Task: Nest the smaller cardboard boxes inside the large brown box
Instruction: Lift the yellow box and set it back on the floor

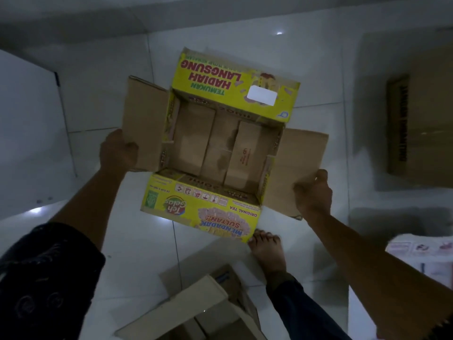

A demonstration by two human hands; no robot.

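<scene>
Yellow box point(220, 153): open-topped, empty, held level for carrying.
Left hand point(119, 150): pinching its left flap.
Right hand point(312, 192): gripping its right flap.

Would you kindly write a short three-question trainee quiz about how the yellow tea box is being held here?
1. True or false: the yellow tea box has all its top flaps closed.
2. What does the left hand grip?
A. a plain side flap
B. a bare foot
C. the white sticker
3. Fill in: the right hand holds the box's other side ____.

Key: 1 false, the flaps are open and the inside looks empty; 2 A; 3 flap.
</scene>
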